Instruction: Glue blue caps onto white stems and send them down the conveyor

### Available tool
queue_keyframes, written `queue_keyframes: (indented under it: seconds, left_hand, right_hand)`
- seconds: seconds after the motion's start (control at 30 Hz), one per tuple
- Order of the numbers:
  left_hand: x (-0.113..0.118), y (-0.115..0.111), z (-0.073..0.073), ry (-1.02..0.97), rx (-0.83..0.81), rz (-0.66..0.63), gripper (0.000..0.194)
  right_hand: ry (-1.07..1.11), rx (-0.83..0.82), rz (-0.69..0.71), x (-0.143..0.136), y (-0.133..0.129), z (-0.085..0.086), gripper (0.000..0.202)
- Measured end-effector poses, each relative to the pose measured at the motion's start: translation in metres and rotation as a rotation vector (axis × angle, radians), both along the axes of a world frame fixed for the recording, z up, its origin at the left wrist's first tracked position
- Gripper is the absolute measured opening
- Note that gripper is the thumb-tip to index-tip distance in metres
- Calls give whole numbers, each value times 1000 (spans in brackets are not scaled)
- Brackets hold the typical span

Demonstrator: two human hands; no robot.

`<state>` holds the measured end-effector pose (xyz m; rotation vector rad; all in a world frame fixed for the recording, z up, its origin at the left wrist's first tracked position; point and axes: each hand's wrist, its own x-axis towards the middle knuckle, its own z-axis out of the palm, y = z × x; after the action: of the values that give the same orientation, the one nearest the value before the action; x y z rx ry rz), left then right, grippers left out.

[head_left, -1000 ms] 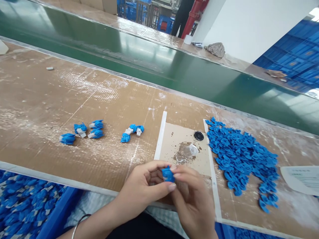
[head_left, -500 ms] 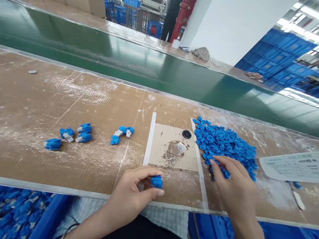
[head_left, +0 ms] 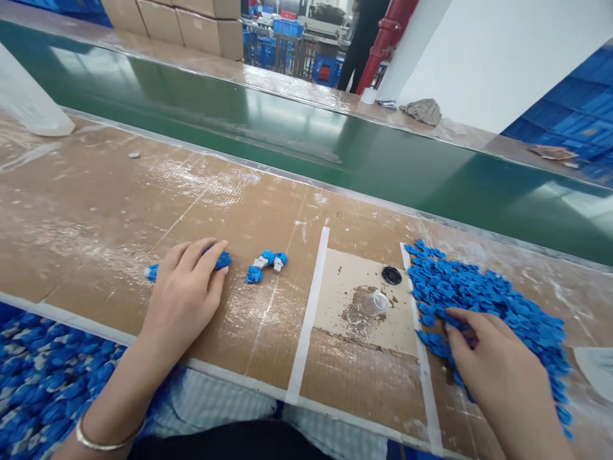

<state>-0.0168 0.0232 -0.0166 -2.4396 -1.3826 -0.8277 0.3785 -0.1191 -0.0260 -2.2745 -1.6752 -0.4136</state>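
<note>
My left hand [head_left: 189, 287] rests low over the table at the left, its fingers closed around a blue bundle [head_left: 223, 260] beside other blue bundles that it partly covers. To its right lies a small cluster of blue and white bundles [head_left: 267, 260]. My right hand [head_left: 483, 345] pinches a blue piece [head_left: 453, 319] at the left edge of a large pile of small blue pieces [head_left: 488, 294]. Between the hands, a clear small cup [head_left: 378, 303] sits on a wet beige board [head_left: 335, 287], near a round black lid [head_left: 391, 275].
Beyond the table [head_left: 249, 217] runs a green conveyor belt [head_left: 297, 134]. A bin of blue and white bundles [head_left: 43, 383] is at the lower left. A translucent container [head_left: 38, 102] stands at the far left. Cardboard boxes [head_left: 201, 32] and a person's legs [head_left: 359, 51] show behind.
My left hand has moved left with its blue bundle, from in front of the board to the bundles at the left. My right hand stays at the pile. The view has shifted left.
</note>
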Motion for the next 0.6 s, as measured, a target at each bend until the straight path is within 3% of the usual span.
queue_keyframes:
  seconds: [0.1, 0.23, 0.37, 0.47, 0.6]
  left_hand:
    - [5, -1, 5, 38, -37, -40, 31]
    - [20, -11, 7, 4, -74, -134, 21]
    - [27, -13, 6, -4, -137, -175, 18]
    - [28, -12, 5, 13, -158, -177, 13]
    - [28, -16, 4, 48, -174, -202, 7]
  right_hand:
    - [-28, 92, 97, -17, -9, 5, 35]
    - [-153, 123, 396, -32, -32, -3, 24]
    - [-395, 66, 646, -31, -47, -11, 33]
    - [-457, 52, 716, -30, -45, -7, 31]
    - [-417, 79, 703, -31, -36, 0, 27]
